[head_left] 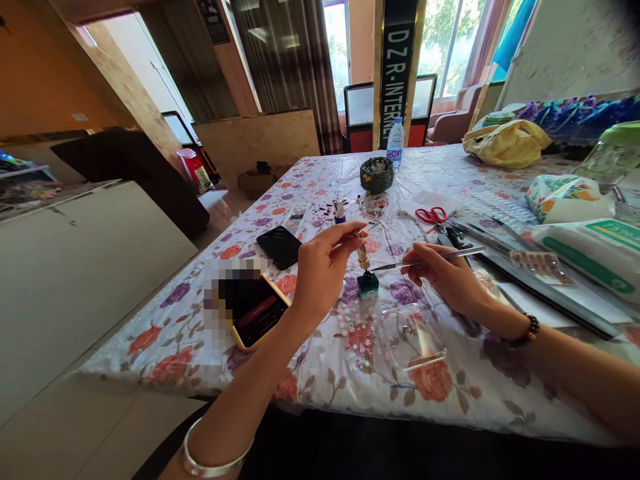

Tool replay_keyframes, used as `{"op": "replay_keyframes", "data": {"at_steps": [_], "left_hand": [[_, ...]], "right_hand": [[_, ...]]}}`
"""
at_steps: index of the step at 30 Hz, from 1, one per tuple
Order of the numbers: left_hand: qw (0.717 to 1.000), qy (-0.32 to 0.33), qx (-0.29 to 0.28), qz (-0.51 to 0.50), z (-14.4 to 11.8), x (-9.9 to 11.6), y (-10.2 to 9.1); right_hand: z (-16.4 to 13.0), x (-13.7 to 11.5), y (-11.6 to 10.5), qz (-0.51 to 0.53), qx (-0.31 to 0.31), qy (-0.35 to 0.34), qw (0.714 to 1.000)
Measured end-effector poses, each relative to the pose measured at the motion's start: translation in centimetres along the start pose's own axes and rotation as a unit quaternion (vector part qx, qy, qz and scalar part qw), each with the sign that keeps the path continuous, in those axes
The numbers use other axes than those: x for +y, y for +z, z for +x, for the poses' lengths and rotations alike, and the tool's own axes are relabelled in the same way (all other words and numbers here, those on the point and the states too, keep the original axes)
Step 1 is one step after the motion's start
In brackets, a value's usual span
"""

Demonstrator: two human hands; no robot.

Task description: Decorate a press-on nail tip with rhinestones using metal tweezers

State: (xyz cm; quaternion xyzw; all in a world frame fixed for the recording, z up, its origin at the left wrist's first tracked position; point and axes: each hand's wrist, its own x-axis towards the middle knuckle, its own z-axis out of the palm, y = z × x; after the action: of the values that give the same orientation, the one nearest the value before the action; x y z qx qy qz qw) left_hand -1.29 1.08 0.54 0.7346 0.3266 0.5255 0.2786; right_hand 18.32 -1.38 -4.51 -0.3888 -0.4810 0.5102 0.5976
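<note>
My left hand (327,267) pinches the gold cap (363,255) of a nail polish bottle from above. Under the cap stands the small dark green bottle (369,285), upright on the table; a dark stem shows between the two. In my right hand (443,275) is a thin brush (450,254), held like a pen. Its tip points left and reaches the stem just over the bottle's neck; whether they touch I cannot tell. Near the bottle lie a clear plastic case (417,337) and scattered tiny flower decorations (359,337).
A yellow-edged phone (257,313) and a black flat item (279,247) lie left of my hands. Red scissors (431,215), long dark strips (540,287) and a wipes pack (595,257) are to the right. Farther back stand a woven basket (377,175) and a water bottle (395,143).
</note>
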Motion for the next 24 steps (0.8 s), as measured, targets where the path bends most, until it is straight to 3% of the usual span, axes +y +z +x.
{"op": "replay_keyframes", "data": {"at_steps": [24], "left_hand": [[0.999, 0.037, 0.024, 0.026, 0.06, 0.23, -0.20]], "right_hand": [[-0.07, -0.19, 0.16, 0.004, -0.005, -0.003, 1.000]]}}
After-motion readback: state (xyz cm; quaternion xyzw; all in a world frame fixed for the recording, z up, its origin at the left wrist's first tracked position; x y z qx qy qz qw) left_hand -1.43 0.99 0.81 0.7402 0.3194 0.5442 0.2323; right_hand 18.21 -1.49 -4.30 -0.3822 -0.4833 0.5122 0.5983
